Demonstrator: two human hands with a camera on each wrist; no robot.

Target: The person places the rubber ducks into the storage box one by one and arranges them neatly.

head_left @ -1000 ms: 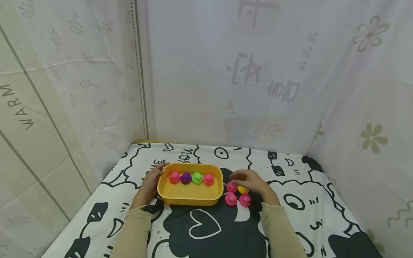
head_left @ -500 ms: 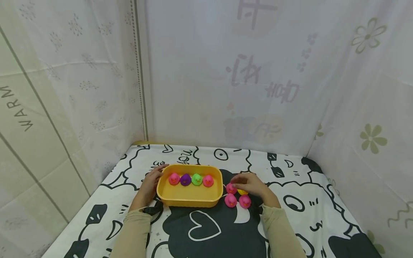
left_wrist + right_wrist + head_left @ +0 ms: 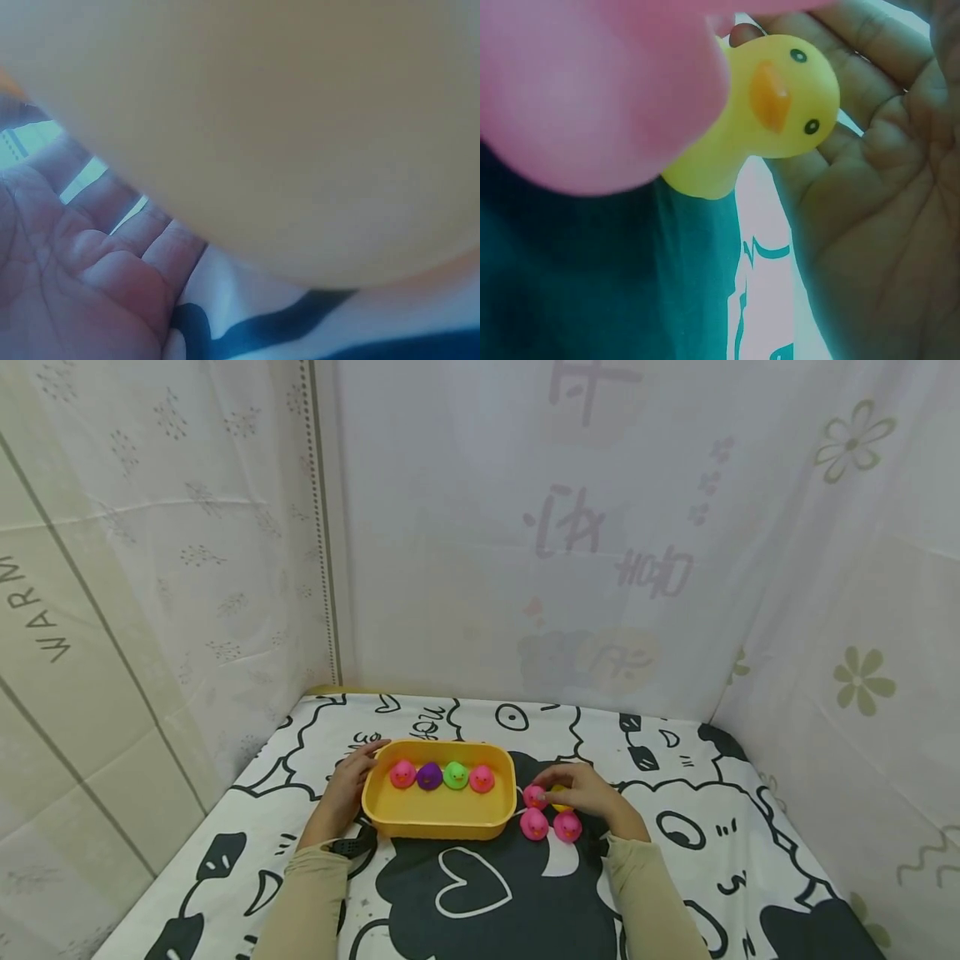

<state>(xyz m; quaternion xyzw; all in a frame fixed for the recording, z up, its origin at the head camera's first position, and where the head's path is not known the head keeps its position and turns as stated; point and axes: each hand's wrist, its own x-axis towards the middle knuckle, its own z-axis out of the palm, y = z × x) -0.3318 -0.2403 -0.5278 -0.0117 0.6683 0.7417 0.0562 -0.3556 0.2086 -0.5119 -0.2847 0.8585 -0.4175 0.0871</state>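
Note:
A yellow tray (image 3: pixel 438 818) stands at the middle, with a row of toy ducks inside: two pink, a purple duck (image 3: pixel 430 776) and a green duck (image 3: pixel 455 775). My left hand (image 3: pixel 343 789) rests along the tray's left side, its fingers extended against the wall in the left wrist view. To the right of the tray, my right hand (image 3: pixel 588 793) pinches a pink duck (image 3: pixel 533 797) between thumb and fingers. Behind that thumb lies a yellow duck (image 3: pixel 791 97), partly covered in the head view. Closer to me sit two more pink ducks, a left one (image 3: pixel 534 824) and a right one (image 3: pixel 567 827).
A white cloth (image 3: pixel 697 868) with black cartoon drawings covers the table. Pale printed curtains (image 3: pixel 480 527) hang behind it and on both sides. A dark band (image 3: pixel 351 847) circles my left wrist.
My right hand has come down slightly, its thumb and fingers closing round the back-left pink duck. The left hand, the tray and the other ducks stay where they were.

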